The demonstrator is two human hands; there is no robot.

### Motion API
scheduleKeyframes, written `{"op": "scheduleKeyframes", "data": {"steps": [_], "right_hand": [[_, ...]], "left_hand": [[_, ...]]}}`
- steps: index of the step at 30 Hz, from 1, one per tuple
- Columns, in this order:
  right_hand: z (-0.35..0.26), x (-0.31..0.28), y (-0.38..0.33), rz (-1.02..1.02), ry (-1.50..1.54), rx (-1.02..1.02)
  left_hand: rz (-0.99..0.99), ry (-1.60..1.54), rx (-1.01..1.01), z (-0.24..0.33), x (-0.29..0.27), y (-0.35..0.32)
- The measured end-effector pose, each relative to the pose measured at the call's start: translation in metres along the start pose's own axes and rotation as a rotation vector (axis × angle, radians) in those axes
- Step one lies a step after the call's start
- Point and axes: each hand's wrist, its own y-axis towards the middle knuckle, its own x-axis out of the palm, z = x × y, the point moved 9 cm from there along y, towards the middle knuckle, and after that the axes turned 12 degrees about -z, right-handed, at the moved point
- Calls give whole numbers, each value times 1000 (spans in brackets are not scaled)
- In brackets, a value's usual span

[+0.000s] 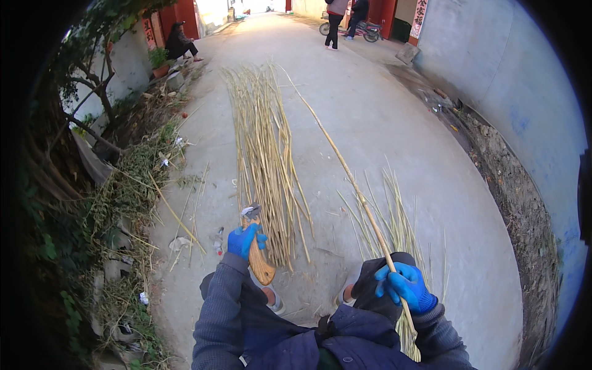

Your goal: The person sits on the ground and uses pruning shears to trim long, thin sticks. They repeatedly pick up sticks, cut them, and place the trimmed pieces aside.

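Observation:
My left hand (242, 241), in a blue glove, is closed around a wooden-handled tool (261, 269) with a short metal head at its upper end; its exact kind is unclear. Just beyond it, a long bundle of tan stalks (262, 148) lies lengthwise on the ground. My right hand (407, 287), also blue-gloved, grips a long dry stalk (345, 166) that slants up and away to the left. The stalk passes over my right knee, and its far tip comes near the top of the bundle. Thinner, paler stalks (398, 216) lie beyond and beside my right leg, partly hidden by it.
Cut weeds and litter (132, 203) line the left edge beside a tree (55, 148). Loose stalks (179, 216) lie near them. A grey wall (505, 68) and dirt strip run along the right. Several people, one seated (179, 42), are farther off near a motorcycle (371, 32).

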Motion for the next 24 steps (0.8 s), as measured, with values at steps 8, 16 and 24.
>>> {"op": "scheduleKeyframes", "data": {"steps": [8, 16, 24], "right_hand": [[15, 1, 54, -13, -139, 73], [-12, 37, 164, -8, -258, -102], [-26, 85, 191, -59, -123, -271]], "left_hand": [[-323, 150, -102, 19, 97, -115], [-603, 231, -343, -8, 149, -223], [-549, 197, -353, -9, 142, -232]]}}
